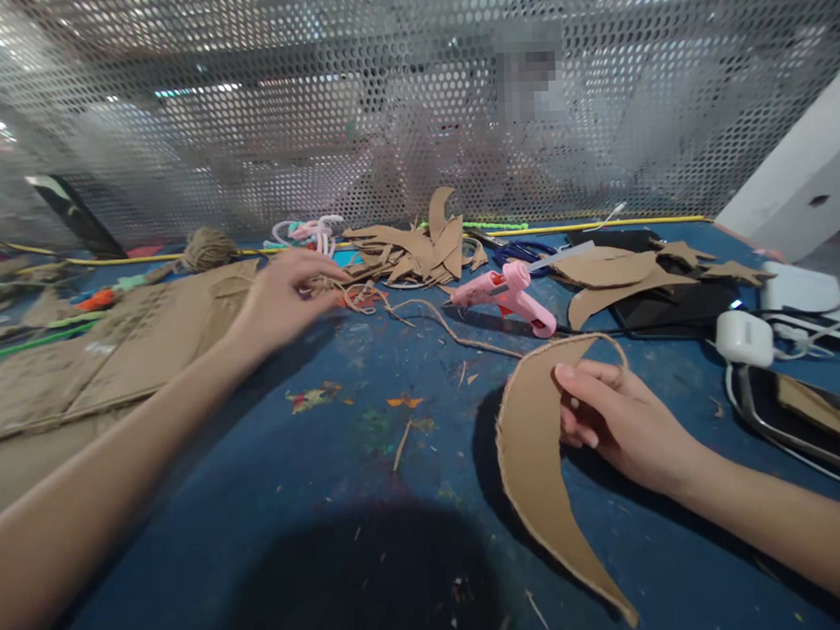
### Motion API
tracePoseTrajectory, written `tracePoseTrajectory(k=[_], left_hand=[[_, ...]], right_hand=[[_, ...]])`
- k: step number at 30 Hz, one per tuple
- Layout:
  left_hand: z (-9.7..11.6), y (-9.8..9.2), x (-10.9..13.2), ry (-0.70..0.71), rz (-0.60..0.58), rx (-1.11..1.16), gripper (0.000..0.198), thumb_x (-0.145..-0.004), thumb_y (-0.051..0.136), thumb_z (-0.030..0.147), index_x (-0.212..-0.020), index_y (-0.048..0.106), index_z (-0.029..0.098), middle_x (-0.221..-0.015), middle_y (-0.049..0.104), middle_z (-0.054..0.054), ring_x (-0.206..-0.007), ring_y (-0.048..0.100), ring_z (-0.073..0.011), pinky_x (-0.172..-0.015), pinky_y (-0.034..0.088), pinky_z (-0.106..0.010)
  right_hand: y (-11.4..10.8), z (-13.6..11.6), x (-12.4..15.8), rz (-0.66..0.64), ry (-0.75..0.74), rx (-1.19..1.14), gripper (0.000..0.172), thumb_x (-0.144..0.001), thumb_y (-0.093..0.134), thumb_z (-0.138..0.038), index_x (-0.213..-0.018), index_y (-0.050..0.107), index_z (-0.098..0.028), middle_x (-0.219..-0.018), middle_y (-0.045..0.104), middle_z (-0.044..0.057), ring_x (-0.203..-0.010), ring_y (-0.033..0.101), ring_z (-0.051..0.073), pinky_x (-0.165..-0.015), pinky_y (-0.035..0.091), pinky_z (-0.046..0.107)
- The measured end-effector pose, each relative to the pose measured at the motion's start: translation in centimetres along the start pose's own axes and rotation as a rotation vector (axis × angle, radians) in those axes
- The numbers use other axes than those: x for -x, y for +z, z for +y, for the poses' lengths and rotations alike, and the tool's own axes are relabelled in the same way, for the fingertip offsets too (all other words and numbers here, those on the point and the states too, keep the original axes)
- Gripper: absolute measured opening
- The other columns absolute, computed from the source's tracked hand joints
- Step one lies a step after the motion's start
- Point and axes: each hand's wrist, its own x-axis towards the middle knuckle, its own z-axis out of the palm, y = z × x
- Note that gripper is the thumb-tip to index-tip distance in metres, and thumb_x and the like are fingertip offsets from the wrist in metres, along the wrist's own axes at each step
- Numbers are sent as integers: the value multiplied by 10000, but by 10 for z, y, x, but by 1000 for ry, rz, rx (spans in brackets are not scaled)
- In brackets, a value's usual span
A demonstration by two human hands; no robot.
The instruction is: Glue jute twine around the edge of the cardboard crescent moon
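Brown cardboard (146,352) lies leftmost on the scuffed blue table (439,461). The left hand (278,294) has its fingers beside tangled twine (359,297); whether they pinch it, one cannot tell. The right hand (623,423) grips a cardboard crescent (535,440) between its fingers, its outer edge apparently twine-lined, its inner edge bare, with twine trailing loose. Perforated metal (303,126) behind ends at a white post (800,155).

The right fingers (588,385) hold one flat brown cardboard crescent (531,440); beyond them lie one pink plastic glue gun (522,302) and one round brown twine ball (209,250).
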Motion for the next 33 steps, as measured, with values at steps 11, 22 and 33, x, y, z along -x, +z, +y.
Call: tracePoseTrajectory(k=[11,22,33], left_hand=[[83,37,31,301,-1116,-21,66,-823,670,247,-788,684,194,-799,632,-20,-788,584,-142,-687,430,-198],[47,4,17,128,-127,-816,413,-778,414,-5,-1037,648,216,-1298,563,-119,-1324,387,-343,-1062,249,-586],[142,74,61,-250,-687,549,376,-917,459,418,-1160,593,165,-929,691,-63,-772,639,-162,-683,528,-282]], right_hand=[[1,0,1,14,17,58,459,-732,694,-555,-516,565,-170,-435,493,-14,-395,412,75,-424,300,228],[0,3,1,8,-12,79,438,-759,673,-545,-560,558,-174,-486,542,-5,-395,390,67,-426,312,229],[5,-5,6,-262,-11,372,495,-812,574,-594,-548,544,-178,-490,511,-15,-443,380,76,-434,266,225]])
